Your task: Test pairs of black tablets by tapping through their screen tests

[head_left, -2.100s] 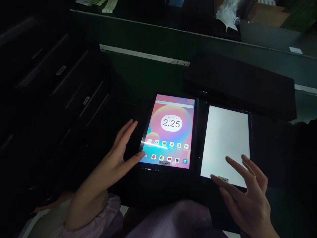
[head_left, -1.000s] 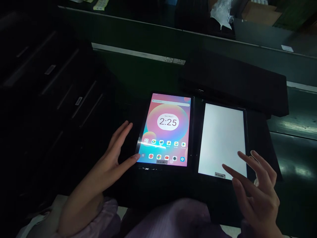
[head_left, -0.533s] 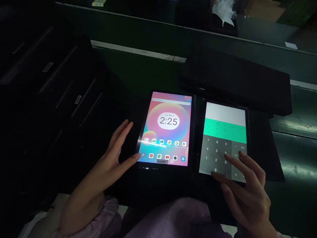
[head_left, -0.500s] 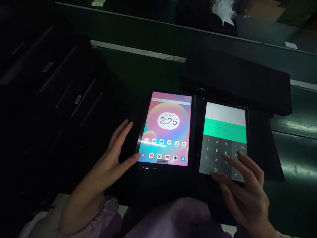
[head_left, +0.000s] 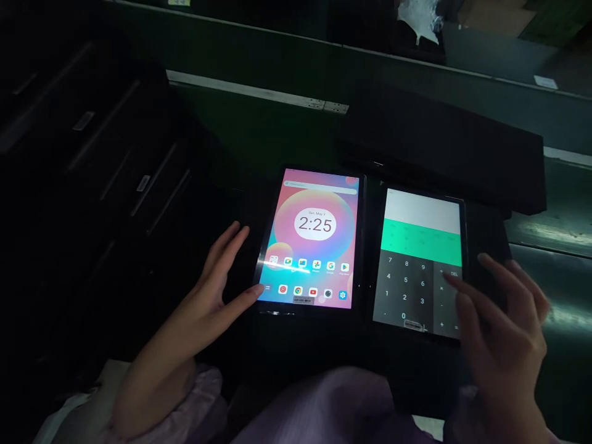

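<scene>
Two lit tablets lie side by side before me. The left tablet shows a home screen with a clock at 2:25 and rows of app icons. At its lower left corner rests the thumb of my left hand, the other fingers stretched out beside it. A calculator with a green band fills the right tablet. My right hand is over that tablet's right edge, fingers apart and holding nothing. Its index fingertip is at the division key; whether it touches the glass I cannot tell.
Behind the right tablet lies a long black box. Dark stacked cases with small labels stand on the left. A metal strip runs across the dark green surface, and clear plastic wrap lies at the far back.
My right hand has moved right and up, from the calculator's lower number keys to its operator column. My left hand stays at the left tablet's corner. The screens look the same.
</scene>
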`<state>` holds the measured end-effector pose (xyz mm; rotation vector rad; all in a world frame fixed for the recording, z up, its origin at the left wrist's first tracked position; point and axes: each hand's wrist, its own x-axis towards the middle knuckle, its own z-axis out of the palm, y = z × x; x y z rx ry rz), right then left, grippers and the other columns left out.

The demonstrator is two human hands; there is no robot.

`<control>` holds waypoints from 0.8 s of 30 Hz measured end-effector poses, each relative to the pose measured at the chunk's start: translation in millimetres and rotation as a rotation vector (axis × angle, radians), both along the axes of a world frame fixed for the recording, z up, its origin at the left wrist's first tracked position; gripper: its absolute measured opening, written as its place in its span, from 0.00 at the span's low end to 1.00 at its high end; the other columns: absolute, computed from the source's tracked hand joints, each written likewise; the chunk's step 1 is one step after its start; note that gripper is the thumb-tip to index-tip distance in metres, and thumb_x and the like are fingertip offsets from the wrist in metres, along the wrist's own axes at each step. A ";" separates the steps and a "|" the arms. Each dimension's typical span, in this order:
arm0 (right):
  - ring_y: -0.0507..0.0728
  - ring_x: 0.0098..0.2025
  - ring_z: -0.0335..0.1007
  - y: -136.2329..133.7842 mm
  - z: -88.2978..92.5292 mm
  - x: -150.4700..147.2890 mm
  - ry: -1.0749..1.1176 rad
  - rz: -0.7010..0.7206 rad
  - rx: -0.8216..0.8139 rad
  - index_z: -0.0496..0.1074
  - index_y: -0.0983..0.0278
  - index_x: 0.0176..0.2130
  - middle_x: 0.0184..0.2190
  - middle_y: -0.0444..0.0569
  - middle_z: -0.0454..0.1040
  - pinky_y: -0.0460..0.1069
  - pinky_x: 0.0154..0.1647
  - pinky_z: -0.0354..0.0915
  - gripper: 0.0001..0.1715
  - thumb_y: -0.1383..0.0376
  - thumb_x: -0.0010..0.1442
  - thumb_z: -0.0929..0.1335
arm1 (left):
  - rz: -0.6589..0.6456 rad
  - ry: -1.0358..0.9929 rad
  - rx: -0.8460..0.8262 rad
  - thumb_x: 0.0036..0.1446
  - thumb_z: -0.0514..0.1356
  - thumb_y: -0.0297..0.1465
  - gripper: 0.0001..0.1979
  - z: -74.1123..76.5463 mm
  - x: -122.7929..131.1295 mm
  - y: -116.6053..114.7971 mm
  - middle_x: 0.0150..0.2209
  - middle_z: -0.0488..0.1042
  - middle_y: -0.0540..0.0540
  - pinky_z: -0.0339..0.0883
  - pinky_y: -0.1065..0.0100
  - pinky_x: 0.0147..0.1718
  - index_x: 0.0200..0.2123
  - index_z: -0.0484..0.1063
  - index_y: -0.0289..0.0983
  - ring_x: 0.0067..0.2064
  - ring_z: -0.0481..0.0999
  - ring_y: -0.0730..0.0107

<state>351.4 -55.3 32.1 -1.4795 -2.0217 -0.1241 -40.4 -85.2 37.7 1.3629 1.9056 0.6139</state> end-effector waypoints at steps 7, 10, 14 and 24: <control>0.81 0.73 0.59 25.5 -7.3 21.0 0.017 -0.136 -0.039 0.83 0.57 0.52 0.69 0.57 0.70 0.80 0.62 0.66 0.19 0.53 0.74 0.66 | 0.005 -0.001 0.031 0.67 0.61 0.55 0.39 -5.6 -2.9 -2.4 0.83 0.41 0.56 0.65 0.38 0.68 0.76 0.50 0.66 0.81 0.44 0.41; 0.80 0.75 0.56 27.4 -8.1 14.1 0.001 -0.079 -0.051 0.83 0.58 0.52 0.70 0.58 0.68 0.80 0.65 0.63 0.19 0.56 0.75 0.65 | -0.012 -0.012 0.025 0.67 0.60 0.54 0.39 -7.2 -5.2 -1.7 0.83 0.40 0.56 0.62 0.37 0.69 0.77 0.49 0.66 0.81 0.42 0.41; 0.79 0.78 0.48 32.7 -8.9 5.5 -0.015 -0.019 -0.059 0.82 0.58 0.54 0.73 0.58 0.63 0.82 0.70 0.55 0.20 0.59 0.76 0.63 | -0.027 -0.003 -0.021 0.68 0.59 0.55 0.39 -5.9 -7.3 2.2 0.83 0.37 0.57 0.63 0.40 0.69 0.77 0.48 0.66 0.82 0.40 0.45; 0.81 0.79 0.46 34.5 -9.4 10.1 0.019 -0.103 -0.065 0.84 0.59 0.51 0.71 0.57 0.67 0.83 0.71 0.53 0.21 0.58 0.76 0.63 | 0.012 0.020 0.002 0.66 0.61 0.55 0.39 -5.1 -1.6 7.7 0.83 0.42 0.55 0.66 0.42 0.68 0.76 0.54 0.62 0.81 0.44 0.43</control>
